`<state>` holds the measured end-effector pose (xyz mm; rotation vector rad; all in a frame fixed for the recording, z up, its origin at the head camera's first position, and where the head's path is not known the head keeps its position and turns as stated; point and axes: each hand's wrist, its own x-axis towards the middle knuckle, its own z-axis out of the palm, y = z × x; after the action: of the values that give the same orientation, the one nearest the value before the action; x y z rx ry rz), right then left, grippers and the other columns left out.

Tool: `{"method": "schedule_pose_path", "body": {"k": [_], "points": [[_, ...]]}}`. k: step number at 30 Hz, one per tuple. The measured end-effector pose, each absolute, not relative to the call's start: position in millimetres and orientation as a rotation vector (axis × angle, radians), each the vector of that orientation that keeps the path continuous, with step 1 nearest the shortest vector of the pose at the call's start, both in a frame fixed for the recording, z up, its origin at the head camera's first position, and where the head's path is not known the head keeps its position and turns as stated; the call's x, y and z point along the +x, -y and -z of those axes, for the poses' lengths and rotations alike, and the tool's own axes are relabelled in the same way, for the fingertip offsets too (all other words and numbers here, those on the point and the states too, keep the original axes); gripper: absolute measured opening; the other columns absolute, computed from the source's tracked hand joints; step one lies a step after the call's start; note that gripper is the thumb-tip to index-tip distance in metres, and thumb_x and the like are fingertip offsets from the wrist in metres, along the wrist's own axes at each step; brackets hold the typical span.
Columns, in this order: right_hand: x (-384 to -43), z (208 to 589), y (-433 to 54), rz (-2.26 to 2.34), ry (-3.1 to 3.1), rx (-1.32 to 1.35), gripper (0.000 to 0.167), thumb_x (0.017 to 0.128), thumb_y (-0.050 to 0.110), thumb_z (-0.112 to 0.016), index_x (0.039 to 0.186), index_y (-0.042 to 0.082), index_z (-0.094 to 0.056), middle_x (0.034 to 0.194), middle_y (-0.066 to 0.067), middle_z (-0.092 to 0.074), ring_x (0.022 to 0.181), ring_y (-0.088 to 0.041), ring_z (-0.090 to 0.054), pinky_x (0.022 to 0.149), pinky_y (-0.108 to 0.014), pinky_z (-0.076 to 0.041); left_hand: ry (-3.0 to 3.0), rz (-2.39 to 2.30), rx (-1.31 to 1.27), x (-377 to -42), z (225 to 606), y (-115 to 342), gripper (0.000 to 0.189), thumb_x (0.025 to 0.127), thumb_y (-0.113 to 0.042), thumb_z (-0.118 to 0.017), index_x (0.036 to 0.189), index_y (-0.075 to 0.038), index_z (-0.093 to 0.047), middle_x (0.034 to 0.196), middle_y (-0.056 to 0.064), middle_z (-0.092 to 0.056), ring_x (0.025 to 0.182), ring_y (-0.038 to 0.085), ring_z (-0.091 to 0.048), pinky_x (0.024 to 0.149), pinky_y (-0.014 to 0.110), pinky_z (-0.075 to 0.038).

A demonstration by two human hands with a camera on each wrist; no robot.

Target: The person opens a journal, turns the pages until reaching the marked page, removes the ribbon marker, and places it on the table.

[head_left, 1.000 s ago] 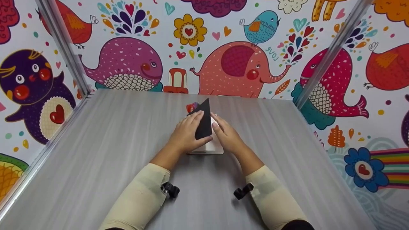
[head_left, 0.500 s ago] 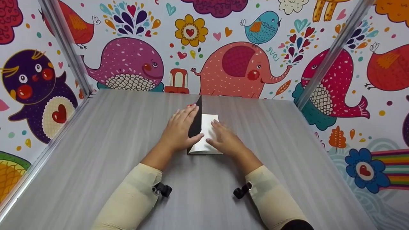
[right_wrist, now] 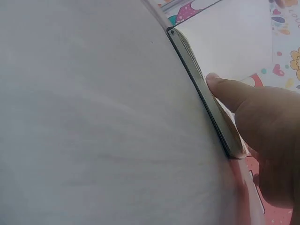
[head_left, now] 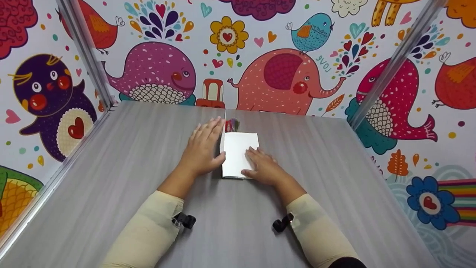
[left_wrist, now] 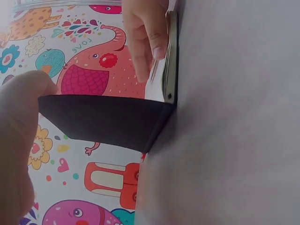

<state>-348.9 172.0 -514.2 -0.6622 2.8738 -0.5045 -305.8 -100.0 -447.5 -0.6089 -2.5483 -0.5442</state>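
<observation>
A small notebook (head_left: 236,154) with white pages lies on the table. Its black cover (left_wrist: 101,117) stands upright along the left edge, seen nearly edge-on in the head view. My left hand (head_left: 203,149) is beside the outer face of the cover, fingers straight, thumb at the near end; in the left wrist view it touches the cover's upper edge. On the right part of the page rests my right hand (head_left: 266,166), fingers extended. In the right wrist view its thumb (right_wrist: 225,89) lies at the page's near edge, and the cover's white inner side shows beyond.
Just behind the notebook is a small red, purple and green item (head_left: 233,124), too small to make out. A grey table (head_left: 238,230) spreads around. Patterned panels (head_left: 156,70) with metal posts (head_left: 87,56) enclose the back and sides.
The black cover has swung left from leaning over the pages to upright, my left hand moving left with it. My right hand has come down onto the page. The colourful item is uncovered.
</observation>
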Motion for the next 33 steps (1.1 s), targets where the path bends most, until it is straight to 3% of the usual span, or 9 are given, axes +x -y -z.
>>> {"method": "schedule_pose_path", "body": {"k": [3,11,21,33], "points": [[-349,514,-172,0.494,-2.852,-0.634,0.089,0.099,0.062,-0.066,0.17,0.021,-0.032,0.18,0.0,-0.025,0.17,-0.03,-0.014,0.134,-0.068,-0.012,2.553,0.545,-0.585,-305,447,107,0.096,0.091,-0.034,-0.076,0.171,-0.016,-0.027,0.179,0.006,-0.029,0.165,0.031,-0.03,0.135,0.06,-0.021],[-350,515,-175,0.468,-2.852,-0.673,0.085,0.101,0.059,-0.064,0.169,0.015,-0.036,0.179,-0.006,-0.028,0.169,-0.035,-0.018,0.131,-0.072,-0.017,2.637,0.504,-0.432,-307,445,120,0.098,0.09,-0.03,-0.081,0.171,-0.018,-0.027,0.179,0.008,-0.026,0.165,0.035,-0.028,0.134,0.063,-0.02],[-352,516,-179,0.465,-2.834,-0.67,0.088,0.102,0.063,-0.062,0.17,0.016,-0.031,0.18,-0.005,-0.024,0.17,-0.034,-0.014,0.132,-0.07,-0.012,2.809,0.42,-0.239,-315,455,129,0.108,0.088,-0.046,-0.088,0.172,-0.018,-0.026,0.179,0.013,-0.024,0.166,0.038,-0.024,0.135,0.063,-0.015],[-351,518,-173,0.468,-2.84,-0.668,0.088,0.101,0.064,-0.061,0.17,0.018,-0.032,0.18,-0.002,-0.024,0.17,-0.032,-0.013,0.133,-0.07,-0.012,2.965,0.346,-0.177,-325,480,128,0.103,0.09,-0.05,-0.085,0.17,-0.015,-0.03,0.178,0.017,-0.024,0.165,0.041,-0.024,0.134,0.066,-0.015]]}}
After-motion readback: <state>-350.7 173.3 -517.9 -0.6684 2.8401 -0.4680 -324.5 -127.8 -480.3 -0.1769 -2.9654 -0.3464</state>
